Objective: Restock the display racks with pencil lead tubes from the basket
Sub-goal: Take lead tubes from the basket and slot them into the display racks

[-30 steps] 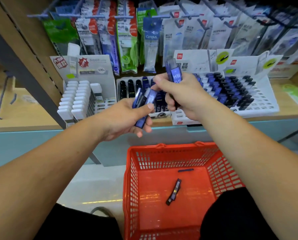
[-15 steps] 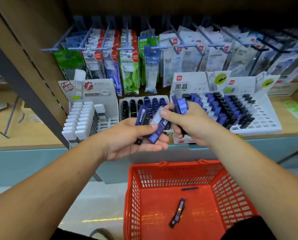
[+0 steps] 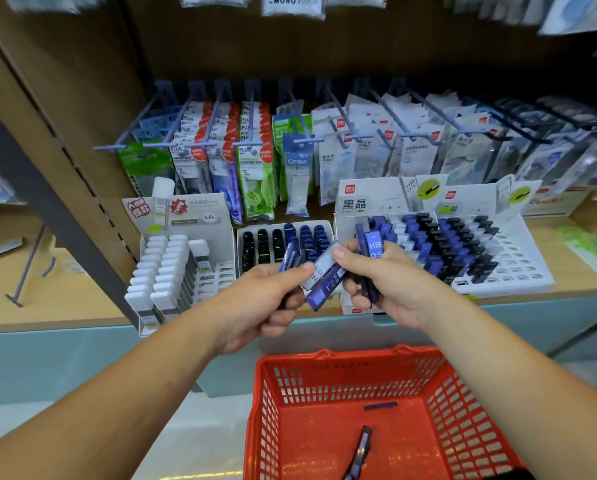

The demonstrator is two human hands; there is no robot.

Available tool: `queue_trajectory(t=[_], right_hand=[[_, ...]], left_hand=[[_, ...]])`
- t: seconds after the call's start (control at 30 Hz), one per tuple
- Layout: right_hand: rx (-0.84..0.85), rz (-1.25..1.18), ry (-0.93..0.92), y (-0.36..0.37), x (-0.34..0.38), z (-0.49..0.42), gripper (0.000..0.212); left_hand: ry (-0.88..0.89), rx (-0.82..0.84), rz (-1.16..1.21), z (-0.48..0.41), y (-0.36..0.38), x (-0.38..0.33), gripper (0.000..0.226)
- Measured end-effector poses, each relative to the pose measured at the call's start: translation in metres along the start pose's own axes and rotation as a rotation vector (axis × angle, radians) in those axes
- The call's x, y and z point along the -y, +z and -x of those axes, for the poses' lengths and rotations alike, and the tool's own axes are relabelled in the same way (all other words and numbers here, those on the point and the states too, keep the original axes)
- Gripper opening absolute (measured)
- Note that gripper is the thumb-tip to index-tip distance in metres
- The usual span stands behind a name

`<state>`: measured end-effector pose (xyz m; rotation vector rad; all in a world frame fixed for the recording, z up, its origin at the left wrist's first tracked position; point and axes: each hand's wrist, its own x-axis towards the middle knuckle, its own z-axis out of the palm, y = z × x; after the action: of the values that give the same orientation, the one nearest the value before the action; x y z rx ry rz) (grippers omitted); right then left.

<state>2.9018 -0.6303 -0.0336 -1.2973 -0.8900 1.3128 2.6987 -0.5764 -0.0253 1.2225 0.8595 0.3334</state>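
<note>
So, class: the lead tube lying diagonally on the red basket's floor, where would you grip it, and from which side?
Probably pinch the lead tube across its narrow width near mid-length, coming down through the basket's open top. It lies flat, long and slim, clear of the walls, so both long sides look free.

Correction-tape packets [image 3: 255, 174] hang from peg hooks [image 3: 251, 98].

Bright, even overhead light, soft shadows; faint glare on basket [image 3: 328, 356] floor. Packs [image 3: 567, 15] top right, far above basket, motion-blurred; fisheye bowing at frame edges
</note>
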Motion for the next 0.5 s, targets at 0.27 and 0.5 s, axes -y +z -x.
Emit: queue_trajectory(t=[0.27, 0.5], right_hand=[[-0.148, -0.053, -0.041, -0.031, 0.006, 0.027, 0.007], [-0.226, 0.016, -0.083, -0.068, 0.002, 0.045, 0.006]], left_hand=[[0.076, 0.02, -0.039, -0.013, 0.053, -0.001, 0.029], [0.199, 0.004, -0.236, -0.037, 0.083, -0.009, 0.026]])
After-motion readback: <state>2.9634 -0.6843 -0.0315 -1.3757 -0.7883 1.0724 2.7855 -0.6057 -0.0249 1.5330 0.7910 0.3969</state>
